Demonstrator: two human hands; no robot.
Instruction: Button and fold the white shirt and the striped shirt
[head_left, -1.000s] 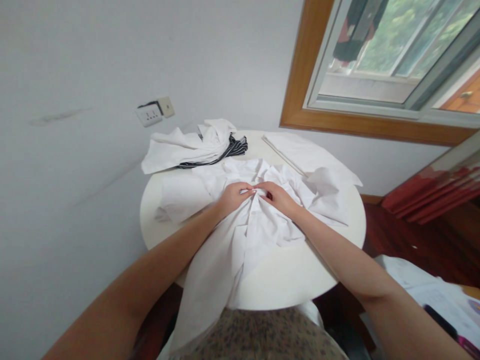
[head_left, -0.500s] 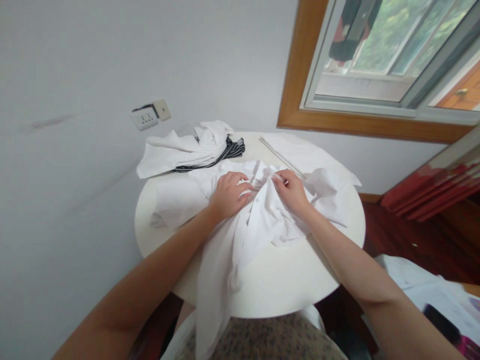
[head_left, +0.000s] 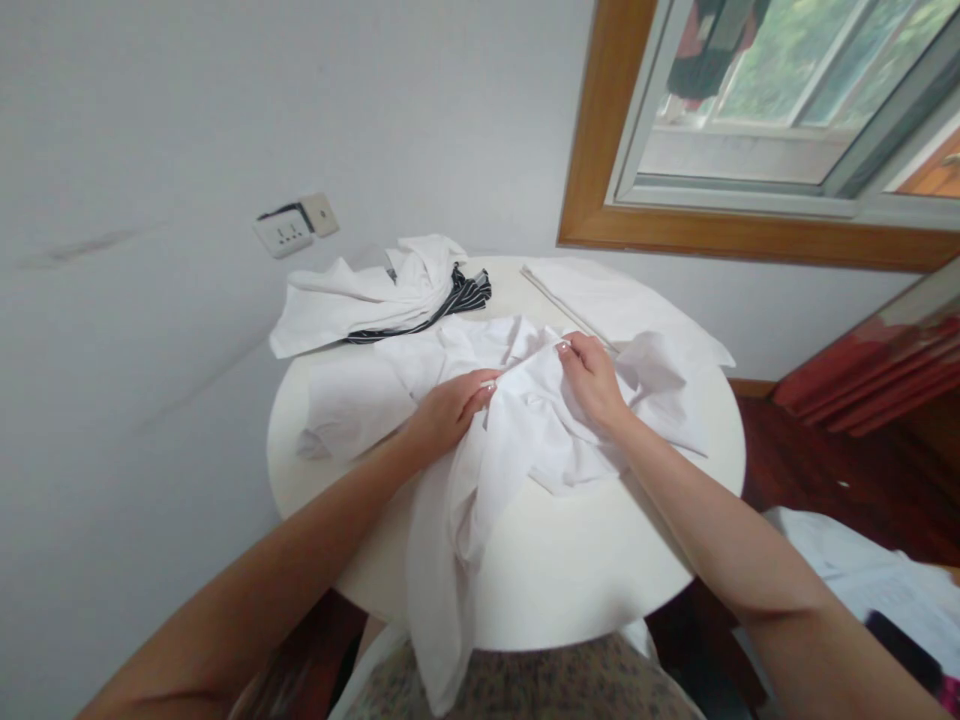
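Note:
A rumpled white shirt (head_left: 517, 430) lies spread over the round white table (head_left: 570, 590), one end hanging down over the near edge. My left hand (head_left: 452, 408) pinches the cloth near the shirt's middle, thumb against the fingers. Farther right and slightly higher, my right hand (head_left: 592, 375) grips the same strip of edge between thumb and fingers. The strip runs taut between the two hands. Sleeve-like folds spread out to the left and right of them.
Behind on the left lies a white garment (head_left: 360, 295) with a black striped cloth (head_left: 469, 292) under it. A folded white cloth (head_left: 622, 300) rests at the back right. The wall has a socket (head_left: 283, 232); a wood-framed window (head_left: 750, 230) is right. White papers or cloth (head_left: 840, 560) sit lower right.
My left hand has moved down and slightly left, its fingers closing on the shirt edge. The edge between my hands is now pulled straighter, and the buttoned strip has turned from view.

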